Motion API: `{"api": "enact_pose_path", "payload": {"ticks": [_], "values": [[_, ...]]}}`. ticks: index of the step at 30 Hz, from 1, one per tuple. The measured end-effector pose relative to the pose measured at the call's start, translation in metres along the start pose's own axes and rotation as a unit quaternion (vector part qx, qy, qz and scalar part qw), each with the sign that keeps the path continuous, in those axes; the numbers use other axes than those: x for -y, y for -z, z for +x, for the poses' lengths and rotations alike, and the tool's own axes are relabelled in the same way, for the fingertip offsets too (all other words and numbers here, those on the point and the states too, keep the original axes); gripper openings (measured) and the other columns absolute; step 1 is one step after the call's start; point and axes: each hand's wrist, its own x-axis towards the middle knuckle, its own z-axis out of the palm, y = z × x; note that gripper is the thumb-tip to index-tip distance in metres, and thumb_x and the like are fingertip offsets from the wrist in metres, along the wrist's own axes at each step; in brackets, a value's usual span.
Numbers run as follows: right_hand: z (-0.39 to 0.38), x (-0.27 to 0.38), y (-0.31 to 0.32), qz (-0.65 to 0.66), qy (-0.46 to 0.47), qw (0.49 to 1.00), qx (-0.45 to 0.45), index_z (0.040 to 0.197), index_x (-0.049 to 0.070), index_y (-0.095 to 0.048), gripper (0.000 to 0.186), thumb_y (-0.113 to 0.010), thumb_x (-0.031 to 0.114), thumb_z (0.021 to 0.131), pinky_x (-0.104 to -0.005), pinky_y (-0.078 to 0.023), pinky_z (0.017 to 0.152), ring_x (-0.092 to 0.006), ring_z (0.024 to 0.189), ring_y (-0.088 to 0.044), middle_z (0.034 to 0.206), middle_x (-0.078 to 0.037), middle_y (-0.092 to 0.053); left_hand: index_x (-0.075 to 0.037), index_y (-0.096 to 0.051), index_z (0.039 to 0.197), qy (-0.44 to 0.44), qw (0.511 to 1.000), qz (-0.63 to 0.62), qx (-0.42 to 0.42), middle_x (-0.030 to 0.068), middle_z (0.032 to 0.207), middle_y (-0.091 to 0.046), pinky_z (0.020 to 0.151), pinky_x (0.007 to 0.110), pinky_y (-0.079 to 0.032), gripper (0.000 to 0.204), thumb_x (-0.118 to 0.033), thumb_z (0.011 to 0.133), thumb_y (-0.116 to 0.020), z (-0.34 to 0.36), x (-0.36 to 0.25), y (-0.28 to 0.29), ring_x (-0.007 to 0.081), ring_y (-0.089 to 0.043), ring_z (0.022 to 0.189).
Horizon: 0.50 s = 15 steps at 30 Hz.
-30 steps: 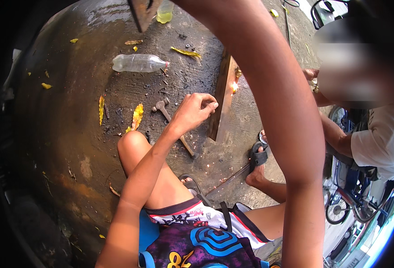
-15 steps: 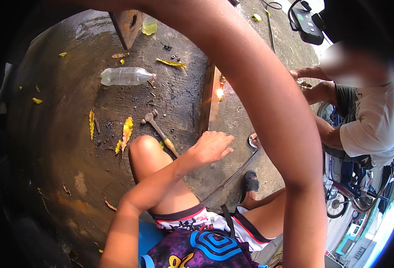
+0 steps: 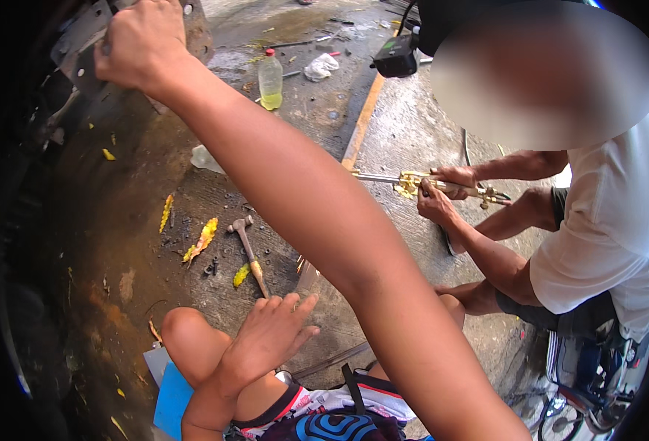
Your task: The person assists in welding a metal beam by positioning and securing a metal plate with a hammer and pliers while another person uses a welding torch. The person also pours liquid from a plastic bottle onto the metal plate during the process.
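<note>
My right hand (image 3: 144,45) reaches across to the far left, its fingers closed round a dark metal plate (image 3: 79,45) with round holes. Just above my bent left knee hovers my left hand (image 3: 271,334), its fingers stretched and holding nothing. Beyond those fingertips lies a ball-peen hammer (image 3: 248,253) with a wooden handle, on the concrete. To my right a crouching person grips a brass cutting torch (image 3: 416,184) in both hands. My right forearm hides the torch's tip; small sparks (image 3: 301,263) show beneath that arm.
A long rusty metal bar (image 3: 365,121) lies ahead. Near it stands a bottle of yellowish liquid (image 3: 270,81), beside a crumpled white bag (image 3: 321,67). Part of a clear bottle (image 3: 207,159) shows behind my arm. Yellow leaves (image 3: 203,239) and several nuts litter the ground. A motorcycle (image 3: 589,397) stands behind the person.
The view has shifted, bringing my right hand and the metal plate into sight. My left hand appears closer to my lap. The person's torch now shows more fully; the bright flame is hidden.
</note>
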Motion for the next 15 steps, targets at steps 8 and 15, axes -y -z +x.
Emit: {"api": "enact_pose_path", "payload": {"ticks": [8,15], "values": [[-0.009,0.002,0.01,0.075,0.02,0.996,-0.045,0.07,0.006,-0.077,0.026,-0.07,0.029,0.079,-0.0404,-0.04,0.102,-0.0241,0.098,-0.067,0.084,-0.007,-0.076,-0.007,-0.053,0.145,0.199,0.977,-0.076,0.01,0.0205,0.124,-0.065,0.101,0.049,-0.047,0.057,-0.039,0.1,-0.063,-0.069,-0.06,0.001,0.0399,-0.062,0.114],[-0.01,0.018,0.031,0.101,0.041,0.994,0.009,0.075,0.004,-0.075,0.025,-0.07,0.028,0.082,-0.0459,-0.046,0.093,-0.031,0.095,-0.068,0.087,-0.014,-0.074,0.0,-0.053,0.144,0.245,0.925,-0.267,-0.112,0.0247,0.134,-0.062,0.102,0.049,-0.047,0.057,-0.035,0.1,-0.063,-0.117,-0.121,0.007,0.0426,-0.061,0.119]]}}
